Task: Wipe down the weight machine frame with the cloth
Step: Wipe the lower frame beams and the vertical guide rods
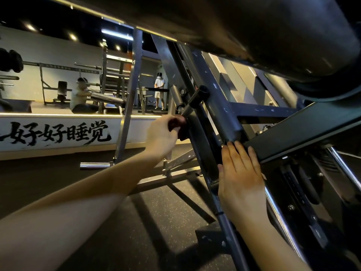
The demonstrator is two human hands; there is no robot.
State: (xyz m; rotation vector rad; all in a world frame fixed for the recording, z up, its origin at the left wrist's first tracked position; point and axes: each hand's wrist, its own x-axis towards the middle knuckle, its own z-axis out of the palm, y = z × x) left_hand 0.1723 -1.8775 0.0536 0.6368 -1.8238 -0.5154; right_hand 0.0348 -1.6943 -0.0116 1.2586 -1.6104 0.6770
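Note:
The weight machine frame [220,112] is a set of dark grey slanted steel beams filling the middle and right of the view. My left hand [162,133] is closed around a small dark red cloth [178,127] and presses it against a slanted beam just below a black-capped peg [197,96]. My right hand [240,173] lies flat with fingers together on a lower beam, fingertips touching the edge of a black flat pad [304,130]. Most of the cloth is hidden inside my fist.
A large dark padded roller [293,36] hangs overhead. Chrome pegs [95,165] and floor braces stick out at the lower left over speckled rubber flooring. A mirror wall [58,79] with painted characters below reflects two people and racks.

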